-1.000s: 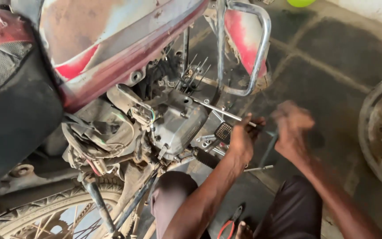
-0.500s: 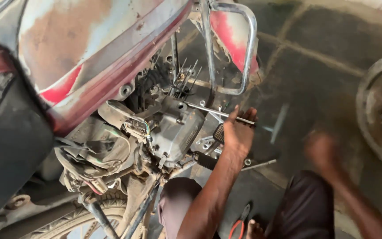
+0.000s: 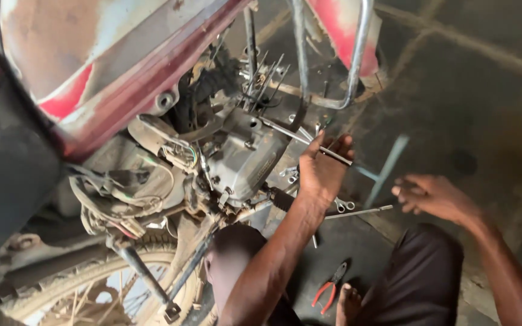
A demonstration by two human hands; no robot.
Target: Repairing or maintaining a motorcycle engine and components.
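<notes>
left hand [image 3: 324, 172] up against the side of the grey engine block [image 3: 246, 160] on a beat-up red motorbike [image 3: 92, 66], palm facing away, fingers spread fairly wide around a thin metal rod [image 3: 300, 137] sticking out from the engine, touching it but hard to call that a firm grip. right hand [image 3: 433, 196] well off to the side, hovering low over the dark concrete floor [image 3: 466, 102], fingers loosely curled and partly open, fingertips just at the end of a long thin metal tool [image 3: 357, 212] lying on the floor; can't tell for sure whether pinching it or only touching. blurry pale blue t-shaped tool [image 3: 385, 169] sitting between the two hands, too smeared to tell if anything's holding it. small spanner [image 3: 344, 206] on the floor just below the left hand. red-handled pliers [image 3: 330, 285] lower down, near the bottom edge of the floor area, right beside a bare foot [image 3: 348, 302] and a dark trouser leg [image 3: 424, 284]. tangle of wires and cables [image 3: 128, 193] hanging off the frame left of the engine, spoked front wheel [image 3: 86, 290] in the bottom-left corner, chrome crash bar [image 3: 357, 54] up top beside the red side panel.
</notes>
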